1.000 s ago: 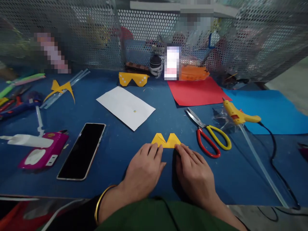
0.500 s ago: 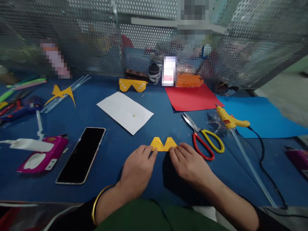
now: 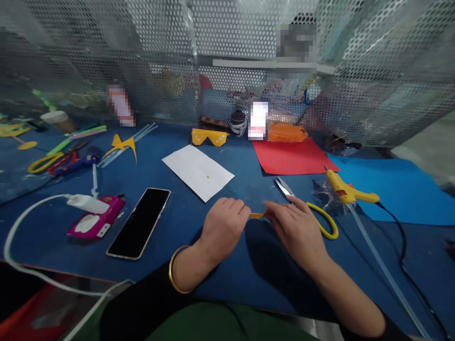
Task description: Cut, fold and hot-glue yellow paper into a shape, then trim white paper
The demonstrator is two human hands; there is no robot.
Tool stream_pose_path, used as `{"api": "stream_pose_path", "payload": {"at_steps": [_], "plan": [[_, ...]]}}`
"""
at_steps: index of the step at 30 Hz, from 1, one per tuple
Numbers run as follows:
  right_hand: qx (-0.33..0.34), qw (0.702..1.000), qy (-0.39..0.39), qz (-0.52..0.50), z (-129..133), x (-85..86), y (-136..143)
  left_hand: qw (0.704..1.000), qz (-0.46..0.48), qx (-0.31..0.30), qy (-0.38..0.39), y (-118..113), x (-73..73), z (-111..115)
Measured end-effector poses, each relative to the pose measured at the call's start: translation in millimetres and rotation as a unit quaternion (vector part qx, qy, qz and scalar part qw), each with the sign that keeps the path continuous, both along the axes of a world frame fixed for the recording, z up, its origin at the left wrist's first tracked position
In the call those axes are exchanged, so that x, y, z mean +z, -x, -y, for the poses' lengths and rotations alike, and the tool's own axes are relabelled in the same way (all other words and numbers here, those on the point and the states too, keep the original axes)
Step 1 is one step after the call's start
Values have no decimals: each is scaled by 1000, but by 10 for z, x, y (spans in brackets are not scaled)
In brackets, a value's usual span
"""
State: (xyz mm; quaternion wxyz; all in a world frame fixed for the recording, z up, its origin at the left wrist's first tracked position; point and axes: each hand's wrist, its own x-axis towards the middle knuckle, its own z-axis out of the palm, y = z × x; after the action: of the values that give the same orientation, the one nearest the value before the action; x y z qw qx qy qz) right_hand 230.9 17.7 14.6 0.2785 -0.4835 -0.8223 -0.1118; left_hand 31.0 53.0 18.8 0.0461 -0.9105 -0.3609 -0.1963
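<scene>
A small folded yellow paper piece [image 3: 257, 216] shows as a thin strip between my two hands. My left hand [image 3: 224, 228], with a gold bangle at the wrist, grips its left end, fingers curled. The right end is pinched by my right hand [image 3: 297, 233], whose fingers are bent over it. Most of the piece is hidden by the fingers. Scissors [image 3: 324, 222] lie partly under my right hand, one yellow handle showing. Beyond the hands is a white sheet [image 3: 197, 171], and behind it a yellow paper shape with white dots [image 3: 209, 137].
A black phone [image 3: 139, 222] and a magenta power strip [image 3: 93, 220] lie at left. Red paper [image 3: 295, 157], blue paper [image 3: 401, 189] and a yellow glue gun [image 3: 350, 188] are at right. A perforated metal screen [image 3: 234, 38] stands behind.
Both hands have closed in around the yellow piece, whose two points no longer show. My right hand now covers the scissors' red handle. The view has shifted left and up.
</scene>
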Motion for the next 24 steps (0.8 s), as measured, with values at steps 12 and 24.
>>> {"api": "stream_pose_path", "payload": {"at_steps": [12,24], "plan": [[-155,639,326,-679,-162,-47,-95,809,505,181,242,53,-67,-45],[-155,559,322,-748,-152,-13,16,707,525,162,446,11,-15,-5]]}}
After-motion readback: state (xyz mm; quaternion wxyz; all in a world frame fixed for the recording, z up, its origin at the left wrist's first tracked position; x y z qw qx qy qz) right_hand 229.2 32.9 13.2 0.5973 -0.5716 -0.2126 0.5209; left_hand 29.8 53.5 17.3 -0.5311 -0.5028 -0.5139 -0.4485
